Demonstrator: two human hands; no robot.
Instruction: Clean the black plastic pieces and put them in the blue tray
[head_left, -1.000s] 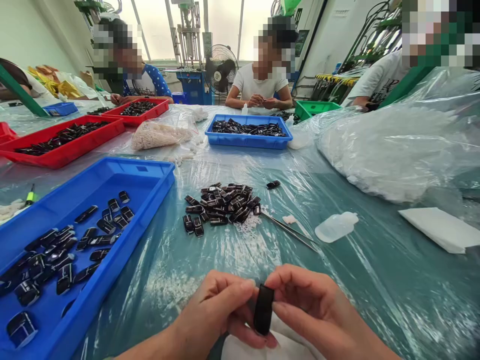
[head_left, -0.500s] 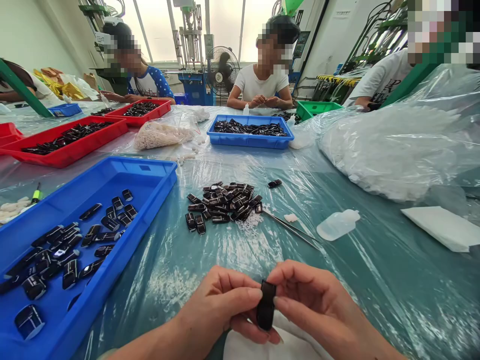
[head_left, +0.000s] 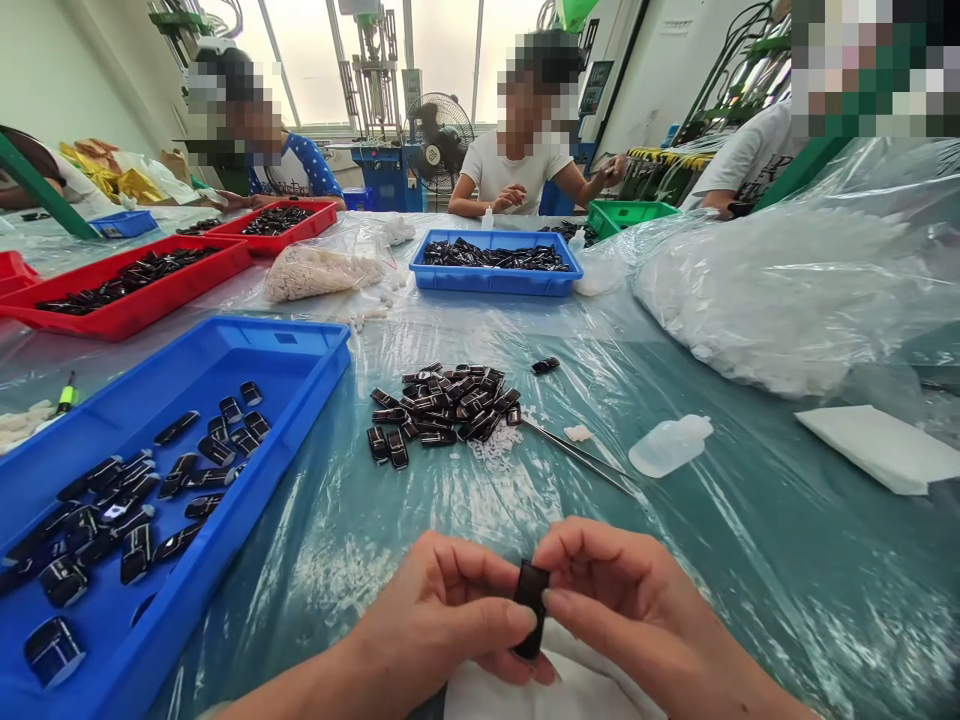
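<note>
Between my two hands is a small glossy black plastic piece [head_left: 531, 590], held upright close to the table's near edge. My left hand [head_left: 457, 610] is closed on it, thumb across its front and fingers behind its lower end. From the other side, my right hand [head_left: 622, 600] pinches its right edge between thumb and fingertips. A white cloth [head_left: 555, 685] lies under the hands. Beyond them rests a pile of similar black pieces [head_left: 442, 400], with tiny white bits [head_left: 495, 445] beside it. Metal tweezers [head_left: 577, 455] lie to the right of the pile.
A blue tray [head_left: 300, 400] with black pieces stands at left. A translucent squeeze bottle [head_left: 670, 446] and folded white paper [head_left: 881, 445] lie at right, before a large plastic bag [head_left: 787, 290]. Farther off are another blue tray [head_left: 495, 283], red trays [head_left: 127, 320] and co-workers.
My left thumb has slid right across the front of the black piece. The co-worker opposite has parted their hands, raising one toward the right. The view has shifted slightly.
</note>
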